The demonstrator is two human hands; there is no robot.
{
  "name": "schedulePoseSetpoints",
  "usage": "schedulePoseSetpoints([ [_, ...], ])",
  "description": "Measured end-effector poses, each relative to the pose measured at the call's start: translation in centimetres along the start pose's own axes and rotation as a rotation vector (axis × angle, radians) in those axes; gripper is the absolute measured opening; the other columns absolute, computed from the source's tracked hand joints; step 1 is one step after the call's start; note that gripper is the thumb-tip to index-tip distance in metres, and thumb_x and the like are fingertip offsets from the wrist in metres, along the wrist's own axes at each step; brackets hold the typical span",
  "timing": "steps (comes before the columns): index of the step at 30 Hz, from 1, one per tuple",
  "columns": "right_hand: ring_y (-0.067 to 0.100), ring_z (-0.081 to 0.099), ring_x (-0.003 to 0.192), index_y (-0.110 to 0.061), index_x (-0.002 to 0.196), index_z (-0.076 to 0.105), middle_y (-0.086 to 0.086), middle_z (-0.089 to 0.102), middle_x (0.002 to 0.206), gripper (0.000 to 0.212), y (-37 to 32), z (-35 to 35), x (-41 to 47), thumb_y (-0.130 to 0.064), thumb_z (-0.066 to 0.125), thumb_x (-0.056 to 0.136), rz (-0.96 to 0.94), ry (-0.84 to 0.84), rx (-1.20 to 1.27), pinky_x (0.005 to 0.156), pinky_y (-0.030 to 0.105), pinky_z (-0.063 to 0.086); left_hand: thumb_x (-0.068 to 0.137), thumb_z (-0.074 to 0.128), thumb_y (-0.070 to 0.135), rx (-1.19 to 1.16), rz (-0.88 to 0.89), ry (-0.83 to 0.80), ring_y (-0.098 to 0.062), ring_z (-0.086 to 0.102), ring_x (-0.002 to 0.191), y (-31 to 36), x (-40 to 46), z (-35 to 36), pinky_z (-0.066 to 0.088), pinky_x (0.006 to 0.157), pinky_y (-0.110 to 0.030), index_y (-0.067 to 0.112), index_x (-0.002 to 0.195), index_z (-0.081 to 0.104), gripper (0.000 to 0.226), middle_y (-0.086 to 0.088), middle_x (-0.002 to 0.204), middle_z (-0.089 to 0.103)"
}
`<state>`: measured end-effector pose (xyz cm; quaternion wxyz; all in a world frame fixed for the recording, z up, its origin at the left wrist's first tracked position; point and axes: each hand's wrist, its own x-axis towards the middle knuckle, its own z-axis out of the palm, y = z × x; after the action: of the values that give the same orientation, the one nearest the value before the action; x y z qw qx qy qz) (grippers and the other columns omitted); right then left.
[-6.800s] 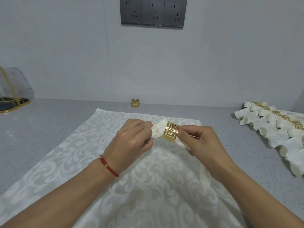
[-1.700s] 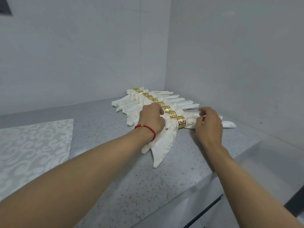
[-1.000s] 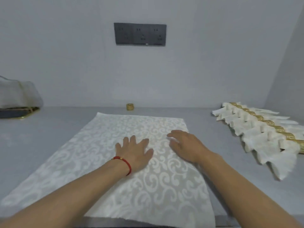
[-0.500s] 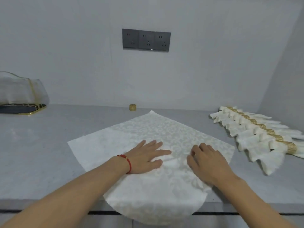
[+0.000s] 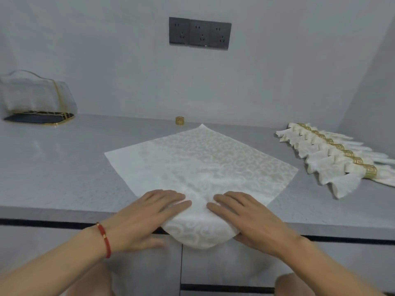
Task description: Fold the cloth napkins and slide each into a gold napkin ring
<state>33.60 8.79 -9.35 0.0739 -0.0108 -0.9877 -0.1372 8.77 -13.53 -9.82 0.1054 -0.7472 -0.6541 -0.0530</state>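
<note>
Two hands lie on the near corner of a white patterned napkin (image 5: 203, 167), where it droops over the front edge of the grey desk (image 5: 53, 167). The left hand (image 5: 145, 216) has its fingers (image 5: 171, 201) laid long and nearly straight on top of the cloth, while its thumb sits below the desk edge under the hanging corner, so the cloth lies between them. The right hand (image 5: 248, 218) mirrors it: fingers (image 5: 224, 204) stretched flat on the cloth, pointing toward the left hand, thumb tucked beneath the fold. The fingertips of the two hands are near each other but apart. A red bracelet (image 5: 104, 239) circles the left wrist.

The napkin is spread as a diamond, its far corner pointing at the back wall. Just beyond that corner stands a single gold napkin ring (image 5: 180, 120), upright on the desk and not touching the cloth. To the right, well apart, a row of folded napkins (image 5: 324, 154) already threaded through gold rings lies overlapped along the desk. At far left sits a clear-lidded box (image 5: 36, 97) with gold trim. Dark wall sockets (image 5: 199, 33) hang above.
</note>
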Motion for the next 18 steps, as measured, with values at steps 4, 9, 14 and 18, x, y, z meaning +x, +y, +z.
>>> schedulePoseSetpoints([
  [4,0.008,0.037,0.145,-0.038,0.155,0.032,-0.014,0.041,0.158,0.079,-0.2,0.2,-1.1,-0.015,0.067,0.088,0.05,0.113,0.225,0.118,0.034,0.035,0.101,0.056,0.036,-0.179,-0.017,0.12,-0.004,0.03,0.145,0.1,-0.8,0.4,0.024,0.12,-0.029,0.037,0.152,0.032,0.057,0.017,0.156,0.036],
  [9,-0.001,0.065,0.108,-0.041,0.126,0.061,-0.026,0.067,0.117,0.042,-1.1,-2.6,-1.3,-0.02,0.035,0.099,0.292,0.261,0.644,0.089,0.026,0.051,0.102,0.046,0.04,-0.348,-0.178,0.229,-0.003,0.061,0.091,1.9,-0.2,-3.1,0.051,0.081,-0.029,0.047,0.125,0.043,0.025,0.021,0.11,0.067],
  [14,0.015,0.064,0.074,-0.021,0.09,0.068,-0.007,0.069,0.084,0.032,0.0,-4.8,-0.5,-0.017,0.042,0.108,0.387,0.243,0.83,0.071,0.044,0.052,0.088,0.051,0.002,-0.487,-0.199,-0.025,-0.002,0.056,0.096,2.0,-0.1,-5.8,0.049,0.087,-0.026,0.053,0.129,0.03,0.068,0.026,0.111,0.058],
  [18,0.028,0.057,0.067,-0.012,0.072,0.061,0.008,0.063,0.072,0.038,1.3,-6.1,1.0,-0.028,0.047,0.104,0.443,0.173,0.989,0.065,0.038,0.042,0.093,0.056,0.001,-0.747,-0.304,0.122,-0.007,0.053,0.064,0.8,0.8,-7.0,0.043,0.061,-0.022,0.042,0.119,0.05,0.049,0.013,0.095,0.063],
])
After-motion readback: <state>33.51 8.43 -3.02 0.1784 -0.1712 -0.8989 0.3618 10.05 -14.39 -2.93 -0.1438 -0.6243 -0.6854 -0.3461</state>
